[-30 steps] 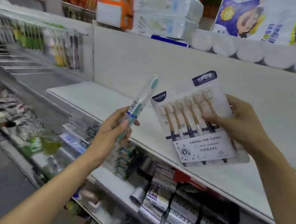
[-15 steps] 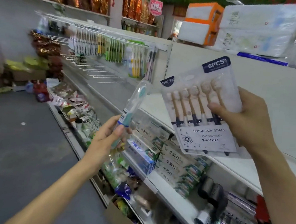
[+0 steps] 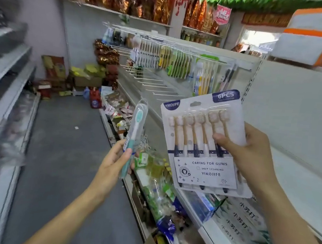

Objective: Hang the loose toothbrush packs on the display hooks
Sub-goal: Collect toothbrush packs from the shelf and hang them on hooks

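The left hand (image 3: 116,161) is gripping a slim clear plastic single pack with a teal toothbrush (image 3: 134,133) by its lower end, upright over the aisle. The right hand (image 3: 251,156) is pinching a flat white card-and-blister six-brush pack (image 3: 203,143) at its right edge, thumb across the front. Both look light and fairly stiff, the film probably slippery; holding low is leaving the top hang hole (image 3: 197,104) free. The white wire display hooks (image 3: 155,86) are sitting well ahead, blurred, their tips hard to make out.
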